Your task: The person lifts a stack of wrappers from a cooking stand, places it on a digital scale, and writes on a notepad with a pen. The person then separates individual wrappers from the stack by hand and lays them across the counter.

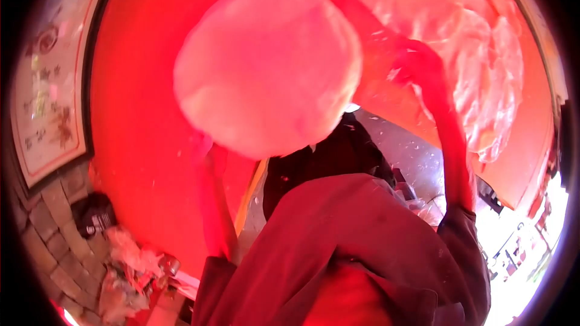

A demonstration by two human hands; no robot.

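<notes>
A large, pale round piece of soft material (269, 69) hangs over the near edge of the red surface (139, 115). My left hand (205, 145) is at its lower left edge, mostly hidden, so its fingers cannot be made out. To the right of the round piece, my right hand (417, 63) is over the surface with its fingers curled together; what they hold, if anything, is too small to name. Beside that hand lies a wrinkled, translucent pale sheet (471, 54), spread over the right part of the surface.
At the left, a framed picture (57, 84) stands against a brick wall (57, 244). A black bag (93, 214) and crumpled plastic (133, 256) are at the lower left. Dark clothing (326, 163) shows below the surface's edge, with grey floor (408, 145) beside it.
</notes>
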